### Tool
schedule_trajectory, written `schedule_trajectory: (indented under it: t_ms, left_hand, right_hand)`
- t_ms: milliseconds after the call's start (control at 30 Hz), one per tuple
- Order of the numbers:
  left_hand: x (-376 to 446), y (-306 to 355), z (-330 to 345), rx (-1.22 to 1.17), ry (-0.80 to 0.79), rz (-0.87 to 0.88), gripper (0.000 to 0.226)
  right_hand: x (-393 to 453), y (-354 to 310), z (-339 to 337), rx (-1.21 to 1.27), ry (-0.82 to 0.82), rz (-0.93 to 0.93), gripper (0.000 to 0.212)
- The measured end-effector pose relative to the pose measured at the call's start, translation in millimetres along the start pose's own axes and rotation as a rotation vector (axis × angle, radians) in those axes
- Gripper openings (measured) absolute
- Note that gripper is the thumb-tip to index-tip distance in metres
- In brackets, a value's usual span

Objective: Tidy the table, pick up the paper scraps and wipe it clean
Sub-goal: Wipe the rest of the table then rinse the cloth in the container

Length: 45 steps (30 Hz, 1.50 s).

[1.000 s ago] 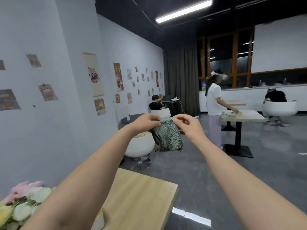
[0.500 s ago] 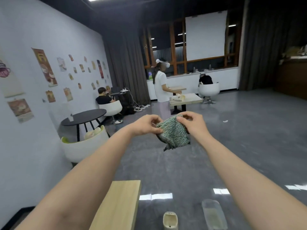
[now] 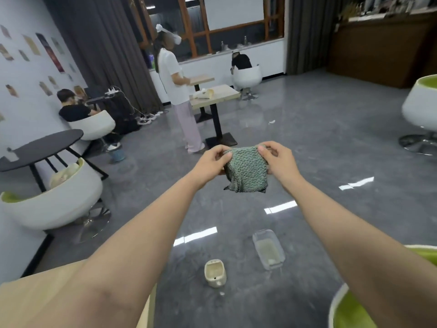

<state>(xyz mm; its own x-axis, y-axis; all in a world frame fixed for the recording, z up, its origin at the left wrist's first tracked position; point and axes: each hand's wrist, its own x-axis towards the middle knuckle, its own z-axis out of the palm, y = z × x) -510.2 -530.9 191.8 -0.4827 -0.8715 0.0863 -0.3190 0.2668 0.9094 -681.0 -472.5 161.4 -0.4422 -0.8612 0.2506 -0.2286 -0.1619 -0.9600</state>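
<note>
Out in front of me, above the grey floor, hangs a green textured cloth [image 3: 247, 171] with a dark edge. My left hand [image 3: 211, 163] pinches its upper left corner. My right hand [image 3: 279, 162] pinches the upper right corner, so the cloth is stretched between them and droops below. A corner of the light wooden table [image 3: 30, 301] shows at the bottom left, partly under my left forearm. No paper scraps are visible on it.
On the floor below my arms lie a small cream container [image 3: 214, 273] and a clear plastic box [image 3: 268, 252]. White shell chairs [image 3: 54, 204] with green cushions stand left and right. A black round table [image 3: 40, 147] is at left. A person [image 3: 177, 91] stands at another wooden table [image 3: 217, 94].
My view has swung right and downward, so the wall and most of the wooden table have left the frame. Both hands keep hold of the cloth, now spread a little wider.
</note>
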Motion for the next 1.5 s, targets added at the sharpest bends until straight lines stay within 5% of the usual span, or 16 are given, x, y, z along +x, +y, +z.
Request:
schedule_trajectory:
  t_ms: [300,600,733,1500]
  left_hand:
    - [87.6,-70.1,94.0,-0.072,0.032,-0.129,0.008]
    - [126.2,-195.7,154.0,-0.204,-0.103,-0.407,0.007]
    - [136.7,-267.9,183.8,-0.269,-0.114,-0.496,0.027]
    - [124.2,-669.2,359.8,-0.155,-0.100,-0.680,0.015]
  right_hand:
    - [49.6,111.2,-40.8,0.199,-0.119,0.312,0.030]
    - [61.8,250.5,-27.3,0.201,-0.022,0.539,0.029]
    - [63.7,319.0,-17.1,0.126,0.030,0.574,0.021]
    - [-19.4,756.7,52.7,-0.044,0.060,0.756,0.015]
